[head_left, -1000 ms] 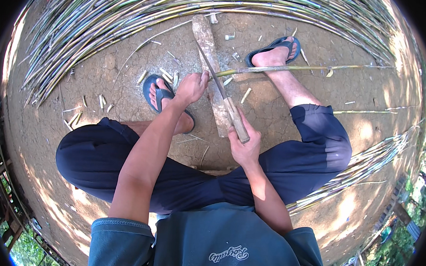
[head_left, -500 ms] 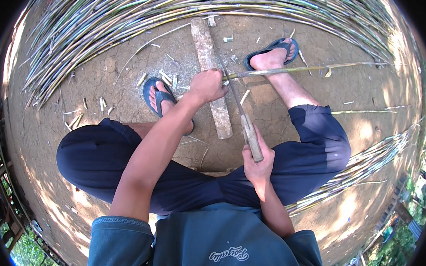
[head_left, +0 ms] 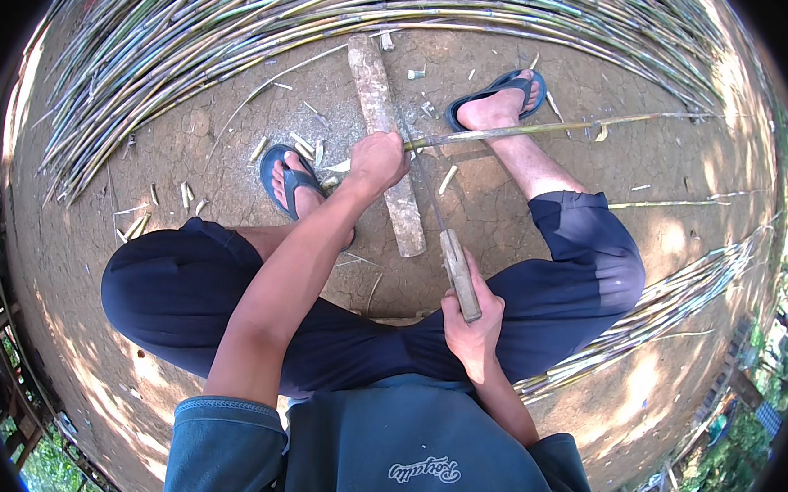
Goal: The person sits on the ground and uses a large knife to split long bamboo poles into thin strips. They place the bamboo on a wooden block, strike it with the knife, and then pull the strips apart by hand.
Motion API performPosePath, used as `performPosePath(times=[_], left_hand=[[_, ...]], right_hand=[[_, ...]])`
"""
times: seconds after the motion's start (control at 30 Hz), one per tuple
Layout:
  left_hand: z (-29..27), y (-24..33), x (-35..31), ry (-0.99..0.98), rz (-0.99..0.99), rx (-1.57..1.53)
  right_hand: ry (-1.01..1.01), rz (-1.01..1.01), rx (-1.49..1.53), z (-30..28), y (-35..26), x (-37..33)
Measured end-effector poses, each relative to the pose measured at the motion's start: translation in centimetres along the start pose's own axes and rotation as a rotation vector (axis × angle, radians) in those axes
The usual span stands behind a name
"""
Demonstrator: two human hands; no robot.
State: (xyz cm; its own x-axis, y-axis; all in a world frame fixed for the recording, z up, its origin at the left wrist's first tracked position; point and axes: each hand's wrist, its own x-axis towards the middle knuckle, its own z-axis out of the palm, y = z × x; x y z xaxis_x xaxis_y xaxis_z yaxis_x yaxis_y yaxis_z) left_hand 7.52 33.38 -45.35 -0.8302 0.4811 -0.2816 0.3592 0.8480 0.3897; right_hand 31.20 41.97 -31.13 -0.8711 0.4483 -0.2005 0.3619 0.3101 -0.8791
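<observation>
"Doing what with the left hand [head_left: 380,162]?"

"Curling firmly over the left end of a long, slim pole [head_left: 518,131], near the middle of the scene. Hiding that end from view."

"Following the pole from there, going which way?"

"Running right and slightly farther off, crossing the right ankle on the near side of a dark sandal [head_left: 497,97]. Showing greenish yellow beside the left hand, thinning toward the far right."

"Holding anything in the right hand [head_left: 473,321]?"

"Yes, wrapping bent fingers around a pale wooden handle [head_left: 458,270], nearer the body and to the right. Pointing a long, thin, dark blade [head_left: 430,194] away toward the far left, crossing the pole just right of the left hand. Blurring too much there to tell the depth of any cut."

"Seeing anything beneath?"

"Spotting a rough length of wood [head_left: 404,224] lying on bare earth [head_left: 427,289], stretching from far to near, passing partly under the left hand. Not showing clearly any contact between pole and wood."

"Finding what else around?"

"Finding short cut pieces [head_left: 449,179] to the left and right of the wood, a broad spread of poles [head_left: 381,15] curving along the far side, and a smaller bundle [head_left: 679,304] lying at the near right. Also noticing dark blue trousers [head_left: 184,287], spreading wide at the bent knees."
</observation>
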Motion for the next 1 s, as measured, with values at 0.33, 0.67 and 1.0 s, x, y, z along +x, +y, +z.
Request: performPosePath(times=[0.33,0.67,1.0], left_hand=[[-0.9,0.6,-0.2,-0.026,-0.103,0.008],[-0.4,0.2,-0.1,-0.003,-0.146,0.013],[-1.1,0.1,-0.8,-0.031,-0.195,0.024]], right_hand=[[-0.028,0.052,-0.011,-0.3,0.3,-0.2],[-0.021,0.038,-0.010,-0.5,0.3,0.1],[-0.037,0.046,-0.043,-1.1,0.0,-1.4]])
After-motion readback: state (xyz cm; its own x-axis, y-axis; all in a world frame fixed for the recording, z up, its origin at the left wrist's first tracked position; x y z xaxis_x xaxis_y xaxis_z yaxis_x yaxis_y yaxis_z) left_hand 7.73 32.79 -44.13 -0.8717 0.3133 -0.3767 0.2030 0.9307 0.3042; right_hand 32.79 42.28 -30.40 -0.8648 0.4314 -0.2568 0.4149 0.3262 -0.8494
